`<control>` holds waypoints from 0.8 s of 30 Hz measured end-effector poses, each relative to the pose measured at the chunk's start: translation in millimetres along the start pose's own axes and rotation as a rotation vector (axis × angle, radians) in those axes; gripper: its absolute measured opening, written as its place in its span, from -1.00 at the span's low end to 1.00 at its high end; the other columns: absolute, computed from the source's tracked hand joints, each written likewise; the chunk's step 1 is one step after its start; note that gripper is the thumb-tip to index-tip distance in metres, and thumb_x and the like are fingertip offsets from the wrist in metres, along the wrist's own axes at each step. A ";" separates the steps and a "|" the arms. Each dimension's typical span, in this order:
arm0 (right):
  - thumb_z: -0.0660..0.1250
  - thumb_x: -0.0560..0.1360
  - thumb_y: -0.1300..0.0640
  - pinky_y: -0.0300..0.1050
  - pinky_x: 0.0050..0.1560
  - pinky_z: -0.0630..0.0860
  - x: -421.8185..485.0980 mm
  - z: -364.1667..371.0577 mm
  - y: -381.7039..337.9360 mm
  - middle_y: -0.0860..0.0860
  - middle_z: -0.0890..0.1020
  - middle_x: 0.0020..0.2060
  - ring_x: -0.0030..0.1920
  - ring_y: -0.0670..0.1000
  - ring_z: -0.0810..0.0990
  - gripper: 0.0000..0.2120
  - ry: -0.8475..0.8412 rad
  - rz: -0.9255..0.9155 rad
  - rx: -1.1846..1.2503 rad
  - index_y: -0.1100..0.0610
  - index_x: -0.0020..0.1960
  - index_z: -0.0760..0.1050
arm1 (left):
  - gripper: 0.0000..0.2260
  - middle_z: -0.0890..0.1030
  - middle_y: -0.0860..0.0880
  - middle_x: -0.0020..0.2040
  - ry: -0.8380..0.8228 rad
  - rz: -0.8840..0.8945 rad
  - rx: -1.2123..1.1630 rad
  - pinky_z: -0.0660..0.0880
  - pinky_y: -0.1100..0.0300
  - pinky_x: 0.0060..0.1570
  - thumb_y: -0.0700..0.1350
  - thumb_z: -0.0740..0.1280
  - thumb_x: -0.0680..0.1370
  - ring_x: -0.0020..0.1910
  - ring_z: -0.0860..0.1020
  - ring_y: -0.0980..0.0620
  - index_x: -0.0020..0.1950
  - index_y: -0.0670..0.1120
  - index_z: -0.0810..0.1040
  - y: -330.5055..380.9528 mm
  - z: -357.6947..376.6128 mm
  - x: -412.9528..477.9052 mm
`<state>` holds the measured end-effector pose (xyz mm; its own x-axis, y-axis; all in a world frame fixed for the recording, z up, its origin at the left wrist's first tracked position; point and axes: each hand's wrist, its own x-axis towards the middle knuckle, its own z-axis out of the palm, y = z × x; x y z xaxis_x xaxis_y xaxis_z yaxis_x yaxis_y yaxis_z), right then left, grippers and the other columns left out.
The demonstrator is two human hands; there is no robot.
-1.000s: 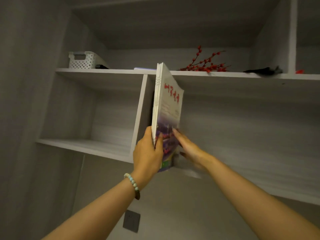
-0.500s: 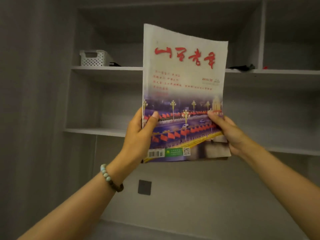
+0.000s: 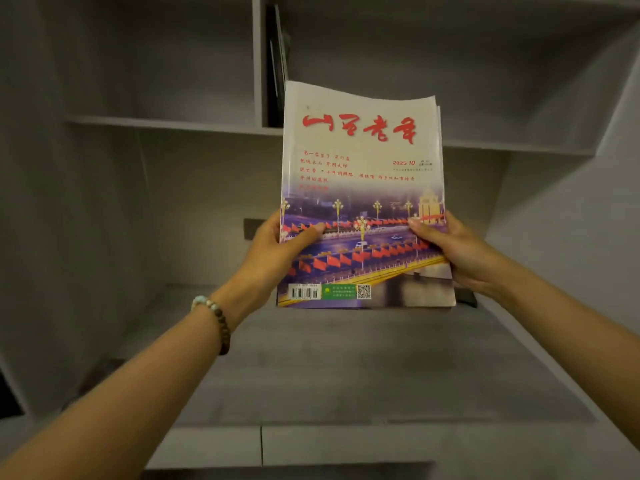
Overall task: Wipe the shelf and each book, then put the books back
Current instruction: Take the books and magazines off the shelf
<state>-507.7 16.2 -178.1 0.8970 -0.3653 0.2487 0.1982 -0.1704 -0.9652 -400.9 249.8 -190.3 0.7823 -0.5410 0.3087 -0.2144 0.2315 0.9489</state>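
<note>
Pinching the magazine (image 3: 363, 202) by its sides, left hand (image 3: 273, 252) and right hand (image 3: 459, 252) show thumbs only, fingers hidden behind it

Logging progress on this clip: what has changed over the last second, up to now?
The stack of magazines came away from the shelf divider, where it stood edge-on, turned its cover toward the camera and came lower. The right hand, earlier laid with straight fingers against the cover, now grips the right edge. Unchanged: the left hand keeps its grip on the left edge.
</note>
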 end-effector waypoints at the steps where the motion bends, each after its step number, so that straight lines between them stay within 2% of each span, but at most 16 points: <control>1: 0.34 0.45 0.14 -0.08 -0.07 0.64 -13.7 -6.3 19.6 0.16 0.62 0.10 -0.06 0.06 0.65 -0.51 -0.006 0.042 -0.007 0.15 0.35 0.32 | -0.76 0.66 -0.06 0.00 -0.010 -0.054 0.008 0.61 0.18 -0.26 -0.11 0.37 0.50 -0.17 0.68 0.00 0.13 -0.01 0.45 -18.3 6.0 -11.6; 4: 0.29 0.53 0.17 -0.14 -0.13 0.64 -60.1 -23.8 84.4 0.13 0.64 0.08 -0.08 0.01 0.68 -0.63 -0.032 0.154 -0.028 0.12 0.32 0.36 | -0.64 0.65 -0.09 0.04 -0.088 -0.207 0.036 0.62 0.13 -0.21 -0.17 0.39 0.48 -0.11 0.67 -0.05 0.25 -0.06 0.41 -81.4 21.3 -46.1; 7: 0.28 0.53 0.20 -0.15 -0.11 0.63 -116.6 -35.1 162.3 0.10 0.64 0.06 -0.07 0.00 0.68 -0.67 -0.036 0.272 -0.082 0.11 0.29 0.38 | -0.59 0.65 -0.05 0.01 -0.174 -0.352 0.112 0.60 0.20 -0.28 -0.21 0.41 0.45 -0.12 0.67 0.00 0.26 -0.05 0.39 -149.1 33.4 -94.8; 11: 0.33 0.53 0.16 0.07 0.13 0.57 -188.8 -35.9 276.4 0.12 0.61 0.15 0.10 0.09 0.63 -0.60 -0.053 0.437 -0.175 0.11 0.34 0.34 | -0.73 0.66 -0.03 -0.02 -0.233 -0.578 0.090 0.58 0.22 -0.27 -0.17 0.35 0.51 -0.13 0.67 0.03 0.19 0.01 0.44 -249.9 39.0 -162.1; 13: 0.32 0.53 0.17 0.07 0.13 0.57 -221.9 -31.1 333.3 0.10 0.62 0.15 0.10 0.08 0.63 -0.59 -0.066 0.530 -0.164 0.10 0.35 0.35 | -0.77 0.65 -0.06 0.03 -0.248 -0.707 0.056 0.60 0.15 -0.19 -0.09 0.31 0.54 -0.08 0.66 -0.01 0.19 0.06 0.43 -304.1 36.0 -189.1; 15: 0.31 0.54 0.19 -0.01 0.04 0.61 -253.4 -21.5 390.2 0.06 0.64 0.11 0.06 0.03 0.65 -0.64 -0.077 0.616 -0.134 0.08 0.32 0.37 | -0.78 0.63 -0.07 0.04 -0.262 -0.807 0.053 0.60 0.13 -0.14 -0.08 0.29 0.54 -0.05 0.65 -0.02 0.18 0.06 0.43 -362.5 30.5 -215.0; 18: 0.29 0.54 0.24 -0.23 -0.15 0.60 -305.2 -2.7 487.3 -0.02 0.66 0.00 -0.05 -0.09 0.67 -0.73 -0.078 0.742 -0.113 0.03 0.21 0.43 | -0.71 0.62 -0.08 0.09 -0.305 -0.886 0.136 0.59 0.12 -0.11 -0.06 0.31 0.53 0.00 0.64 -0.04 0.25 0.04 0.42 -460.3 23.2 -259.7; 21: 0.32 0.53 0.24 -0.08 0.02 0.60 -345.6 12.1 602.2 0.17 0.62 0.07 0.08 0.12 0.62 -0.70 -0.046 0.820 -0.161 0.14 0.25 0.43 | -0.69 0.62 -0.07 0.09 -0.272 -0.927 0.173 0.59 0.21 -0.21 -0.09 0.33 0.54 -0.03 0.64 -0.03 0.28 -0.02 0.43 -563.1 18.4 -299.8; 24: 0.31 0.54 0.25 -0.09 0.07 0.56 -365.4 22.6 706.3 0.07 0.61 0.08 0.08 0.05 0.60 -0.68 -0.043 0.863 -0.141 0.11 0.28 0.40 | -0.72 0.62 -0.07 0.03 -0.217 -0.967 0.216 0.55 0.30 -0.31 -0.15 0.35 0.53 -0.11 0.62 0.03 0.24 -0.08 0.48 -668.1 17.3 -328.3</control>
<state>-686.5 50.0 -952.6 0.7259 -0.3846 -0.5702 -0.6051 0.0369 -0.7953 -524.6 258.8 -924.5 0.5577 -0.5594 -0.6132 0.3366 -0.5229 0.7831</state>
